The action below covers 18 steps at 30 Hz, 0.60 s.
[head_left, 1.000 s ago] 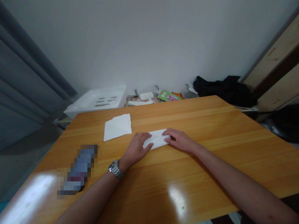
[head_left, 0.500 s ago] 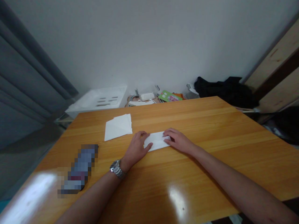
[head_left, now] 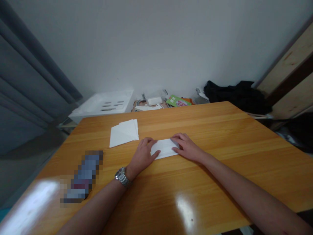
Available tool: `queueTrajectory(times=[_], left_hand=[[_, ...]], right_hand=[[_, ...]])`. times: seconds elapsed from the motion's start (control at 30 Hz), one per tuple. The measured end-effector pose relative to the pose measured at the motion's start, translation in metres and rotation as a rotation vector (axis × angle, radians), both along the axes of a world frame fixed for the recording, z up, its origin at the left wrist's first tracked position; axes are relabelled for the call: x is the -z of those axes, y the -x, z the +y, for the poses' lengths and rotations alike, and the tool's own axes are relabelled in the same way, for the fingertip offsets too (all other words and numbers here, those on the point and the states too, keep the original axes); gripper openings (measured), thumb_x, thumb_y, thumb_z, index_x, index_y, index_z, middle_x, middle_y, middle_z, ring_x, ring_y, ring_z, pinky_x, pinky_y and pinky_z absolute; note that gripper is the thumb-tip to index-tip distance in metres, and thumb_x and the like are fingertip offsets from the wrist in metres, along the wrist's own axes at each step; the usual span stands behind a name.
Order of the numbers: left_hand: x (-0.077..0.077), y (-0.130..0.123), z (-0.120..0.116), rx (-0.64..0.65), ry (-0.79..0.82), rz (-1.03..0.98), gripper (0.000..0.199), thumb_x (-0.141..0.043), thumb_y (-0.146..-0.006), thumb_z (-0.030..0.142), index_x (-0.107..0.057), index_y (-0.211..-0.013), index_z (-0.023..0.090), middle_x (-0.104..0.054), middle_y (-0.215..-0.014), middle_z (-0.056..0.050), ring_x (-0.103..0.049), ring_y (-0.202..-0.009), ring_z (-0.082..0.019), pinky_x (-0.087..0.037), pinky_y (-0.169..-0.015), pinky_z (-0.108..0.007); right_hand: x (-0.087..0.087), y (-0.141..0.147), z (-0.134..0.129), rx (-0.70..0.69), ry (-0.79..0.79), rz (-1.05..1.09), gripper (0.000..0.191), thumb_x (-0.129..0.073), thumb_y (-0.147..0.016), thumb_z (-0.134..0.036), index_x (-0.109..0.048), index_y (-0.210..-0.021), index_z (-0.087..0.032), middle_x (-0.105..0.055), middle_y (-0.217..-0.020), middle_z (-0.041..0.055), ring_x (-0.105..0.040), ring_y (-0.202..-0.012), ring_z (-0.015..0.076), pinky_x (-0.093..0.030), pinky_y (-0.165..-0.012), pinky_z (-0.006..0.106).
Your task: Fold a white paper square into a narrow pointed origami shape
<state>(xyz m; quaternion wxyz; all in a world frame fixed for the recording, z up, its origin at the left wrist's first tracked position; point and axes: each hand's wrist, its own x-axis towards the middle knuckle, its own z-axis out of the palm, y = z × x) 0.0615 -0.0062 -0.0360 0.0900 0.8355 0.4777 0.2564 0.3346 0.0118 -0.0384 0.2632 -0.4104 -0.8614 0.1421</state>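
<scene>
A white paper napkin (head_left: 165, 148), folded into a narrow strip, lies on the wooden table in front of me. My left hand (head_left: 144, 154) holds its left end, thumb on the near part and fingers at the far left corner. At the right end, my right hand (head_left: 187, 147) grips the strip between thumb and fingers, with fingertips near its far edge. To the left, farther back, rest more white napkins (head_left: 124, 133), overlapping and apart from both hands.
A pixelated phone-like object (head_left: 85, 174) lies on the table (head_left: 207, 189) at the left. Beyond the far edge are a white slotted tray (head_left: 105, 98), a green booklet (head_left: 177, 101), assorted clutter and black cloth (head_left: 234, 96). A silver watch (head_left: 122, 176) is on my left wrist.
My right fingertips have shifted slightly toward the strip's far right corner. The left hand, the strip and the other napkins stay almost in place.
</scene>
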Motion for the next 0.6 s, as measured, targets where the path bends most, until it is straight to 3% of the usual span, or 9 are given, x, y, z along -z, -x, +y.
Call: queueTrajectory(times=[0.2, 0.6], left_hand=[[-0.0028, -0.0003, -0.0007, 0.004, 0.017, -0.024, 0.036, -0.067, -0.09, 0.036, -0.062, -0.122, 0.022, -0.057, -0.117, -0.009, -0.055, -0.111, -0.028, -0.048, -0.102, -0.048], [-0.0026, 0.001, 0.0014, 0.012, 0.041, -0.065, 0.022, -0.07, -0.089, 0.033, -0.065, -0.106, 0.021, -0.059, -0.108, -0.007, -0.056, -0.104, -0.026, -0.049, -0.096, -0.044]], right_hand=[[-0.0013, 0.0005, -0.0001, -0.009, 0.01, 0.024, 0.035, -0.066, -0.089, -0.024, -0.065, -0.124, -0.023, -0.059, -0.122, 0.0118, -0.052, -0.115, 0.0281, -0.045, -0.102, 0.047], [-0.0043, 0.0051, -0.0028, 0.026, 0.018, 0.034, 0.026, -0.068, -0.089, -0.028, -0.066, -0.114, -0.023, -0.061, -0.114, 0.0098, -0.054, -0.108, 0.0266, -0.047, -0.097, 0.045]])
